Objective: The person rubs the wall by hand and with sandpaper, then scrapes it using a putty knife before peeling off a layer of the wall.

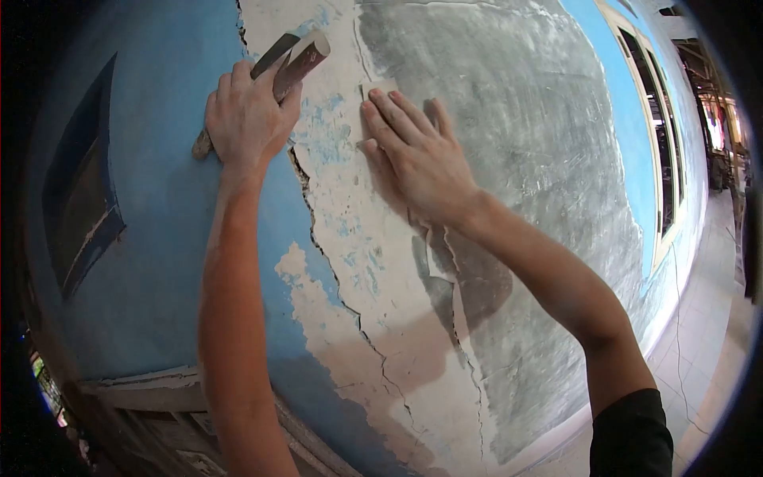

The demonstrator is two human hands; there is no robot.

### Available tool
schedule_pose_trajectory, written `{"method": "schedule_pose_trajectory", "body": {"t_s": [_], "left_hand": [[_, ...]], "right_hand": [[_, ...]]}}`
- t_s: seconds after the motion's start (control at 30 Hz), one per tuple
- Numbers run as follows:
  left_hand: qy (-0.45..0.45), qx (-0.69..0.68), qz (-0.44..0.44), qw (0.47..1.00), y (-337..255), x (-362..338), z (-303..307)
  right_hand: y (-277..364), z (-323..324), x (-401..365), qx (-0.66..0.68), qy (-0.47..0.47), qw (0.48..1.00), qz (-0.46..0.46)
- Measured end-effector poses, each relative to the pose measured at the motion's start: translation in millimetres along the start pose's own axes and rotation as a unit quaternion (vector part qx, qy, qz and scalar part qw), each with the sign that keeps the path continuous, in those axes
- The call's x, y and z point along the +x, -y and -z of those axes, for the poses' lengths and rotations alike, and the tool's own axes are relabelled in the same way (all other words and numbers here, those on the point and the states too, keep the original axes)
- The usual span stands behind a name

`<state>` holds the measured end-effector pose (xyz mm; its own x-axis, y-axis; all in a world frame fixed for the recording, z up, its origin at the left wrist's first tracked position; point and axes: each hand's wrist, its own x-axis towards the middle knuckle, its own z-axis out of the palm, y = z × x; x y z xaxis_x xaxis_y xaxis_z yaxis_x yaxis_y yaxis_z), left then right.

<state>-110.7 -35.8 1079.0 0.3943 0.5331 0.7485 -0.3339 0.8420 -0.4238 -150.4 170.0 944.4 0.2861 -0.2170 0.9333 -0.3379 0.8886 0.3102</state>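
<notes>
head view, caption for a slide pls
Left hand gripping tools, right hand resting against a cracked wall of blue, white and grey

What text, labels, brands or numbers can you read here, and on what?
None readable.
Reddish-brown tool in the left hand: small pale mark near its end, too small and blurred to read.
Wall: cracks and scrapes, no lettering that I can make out.

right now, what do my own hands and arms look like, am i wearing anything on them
The left hand and right hand are bare, with no gloves, rings or watch visible. A short black sleeve ends above the right elbow; no sleeve shows on the left arm.
</notes>
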Motion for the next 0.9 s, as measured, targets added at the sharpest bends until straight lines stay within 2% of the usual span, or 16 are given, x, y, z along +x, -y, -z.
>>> {"method": "schedule_pose_trajectory", "body": {"t_s": [0.07, 0.1, 0.3, 0.4, 0.57, 0.67, 0.83, 0.9], "left_hand": [[0.008, -0.001, -0.005, 1.000, 0.1, -4.7, -0.7], [0.008, -0.005, -0.006, 1.000, -1.6, -6.4, -0.7], [0.024, -0.032, 0.003, 0.999, -5.0, -2.6, 7.5], [0.009, -0.042, 0.001, 0.999, -6.2, 0.8, 7.5], [-0.027, -0.054, -0.006, 0.998, -7.3, 0.8, 8.4], [0.014, -0.047, -0.009, 0.999, -5.6, 0.5, 8.7], [-0.025, -0.028, -0.027, 0.999, -1.3, -2.2, -0.7], [-0.032, -0.026, -0.021, 0.999, -1.3, -1.4, 0.4]], "right_hand": [[9.8, 2.5, -9.2, -0.003, 0.026, 0.999, -0.027], [9.8, 5.9, -16.4, -0.007, 0.007, 1.000, -0.004], [24.9, 29.0, -74.6, 0.031, 0.071, 0.997, -0.005], [22.4, 28.0, -58.8, 0.081, 0.060, 0.995, -0.018], [23.8, 18.5, -26.1, 0.063, 0.035, 0.997, -0.006], [34.6, 27.1, -41.8, 0.080, 0.067, 0.994, -0.016], [41.9, 33.3, -80.1, 0.067, 0.092, 0.993, 0.009], [39.7, 34.0, -63.8, 0.060, 0.096, 0.994, -0.004]]}}
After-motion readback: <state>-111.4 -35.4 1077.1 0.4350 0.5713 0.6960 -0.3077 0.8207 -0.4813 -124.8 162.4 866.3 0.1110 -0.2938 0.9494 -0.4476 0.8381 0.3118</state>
